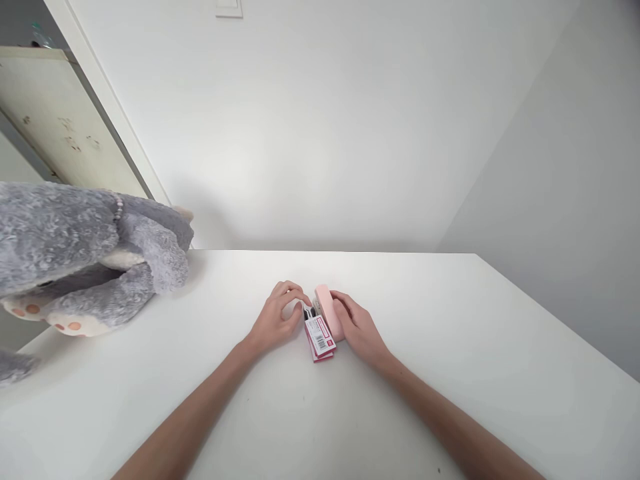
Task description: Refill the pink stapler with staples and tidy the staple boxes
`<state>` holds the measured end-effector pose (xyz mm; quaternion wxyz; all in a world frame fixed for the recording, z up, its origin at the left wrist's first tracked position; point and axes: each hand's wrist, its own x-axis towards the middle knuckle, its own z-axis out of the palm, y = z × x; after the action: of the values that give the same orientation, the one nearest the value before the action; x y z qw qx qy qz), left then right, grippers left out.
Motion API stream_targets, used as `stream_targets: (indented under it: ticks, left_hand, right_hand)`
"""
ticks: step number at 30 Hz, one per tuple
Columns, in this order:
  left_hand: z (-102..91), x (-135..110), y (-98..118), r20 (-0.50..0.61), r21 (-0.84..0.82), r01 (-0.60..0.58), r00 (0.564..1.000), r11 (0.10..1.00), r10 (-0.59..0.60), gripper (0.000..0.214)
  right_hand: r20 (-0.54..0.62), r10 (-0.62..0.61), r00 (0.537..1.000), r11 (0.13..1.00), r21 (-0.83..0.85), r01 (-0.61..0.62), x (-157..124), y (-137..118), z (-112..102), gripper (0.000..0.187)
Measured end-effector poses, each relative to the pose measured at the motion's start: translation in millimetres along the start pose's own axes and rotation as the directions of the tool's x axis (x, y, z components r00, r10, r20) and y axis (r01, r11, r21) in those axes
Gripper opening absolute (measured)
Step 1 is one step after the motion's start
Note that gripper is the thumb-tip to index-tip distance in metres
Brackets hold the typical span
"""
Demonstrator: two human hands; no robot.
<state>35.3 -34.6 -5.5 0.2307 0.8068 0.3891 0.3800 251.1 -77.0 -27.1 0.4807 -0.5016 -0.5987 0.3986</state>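
Note:
My right hand [359, 325] is wrapped round the right side of a pink stapler [328, 312], which lies at a slant on the white table. Left of the stapler are small white-and-magenta boxes [320, 335], stacked a little askew, with a barcode on the top one. A small black-and-silver item [310, 312] sits at the far end of the boxes; its kind is too small to make out. Beside it is my left hand [279, 315], fingers curved, with a gap between thumb and forefinger. The forefinger's tip reaches the black item; whether it touches is unclear.
A big grey plush toy [150, 247] lies at the table's left end. The white table [425, 300] meets a white wall [325, 133] at the back. A light switch [229, 7] is on the wall, and a cream cabinet door [60, 120] stands at far left.

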Motion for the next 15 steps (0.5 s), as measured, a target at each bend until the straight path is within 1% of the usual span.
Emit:
stream_targets:
  ticks: [2,3,4,5,7,9,11,15]
  left_hand:
    - [-0.4,-2.3,7.4,-0.007,0.036,-0.057,0.998,0.998,0.057,0.013]
    - [-0.5,-3.3,11.3,0.011,0.052,-0.086,0.996,0.995,0.085,0.011]
    - [-0.7,-4.2,15.0,0.052,0.070,-0.118,0.992,0.991,0.114,0.016]
    - [-0.6,-5.0,18.3,0.109,0.082,-0.159,0.983,0.984,0.150,0.026]
    - [-0.1,-5.9,22.9,0.217,0.091,-0.248,0.950,0.965,0.224,0.047]
    - [0.9,-6.1,24.4,0.282,0.103,-0.302,0.923,0.948,0.263,0.061]
    - [1.3,-5.8,23.6,0.299,0.135,-0.313,0.917,0.940,0.262,0.067]
    - [0.1,-5.2,20.3,0.297,0.176,-0.298,0.925,0.938,0.238,0.077]
  right_hand:
    - [0.004,0.011,1.000,1.000,0.002,-0.011,-0.5,0.4,-0.1,0.046]
    - [0.006,0.016,1.000,1.000,0.004,-0.016,-0.7,0.6,-0.2,0.046]
    - [0.008,0.018,1.000,1.000,0.008,-0.018,-0.9,0.7,-0.3,0.046]
    - [0.010,0.015,1.000,1.000,0.012,-0.015,-0.9,0.8,-0.4,0.046]
    - [0.009,-0.003,1.000,1.000,0.014,0.002,-0.5,0.8,-0.6,0.046]
    - [0.005,-0.019,1.000,1.000,0.008,0.018,0.1,0.8,-0.8,0.045]
    - [-0.002,-0.022,1.000,1.000,0.005,0.022,0.5,0.9,-1.1,0.044]
    - [-0.008,-0.012,1.000,1.000,0.014,0.012,-0.5,0.9,-1.6,0.044]
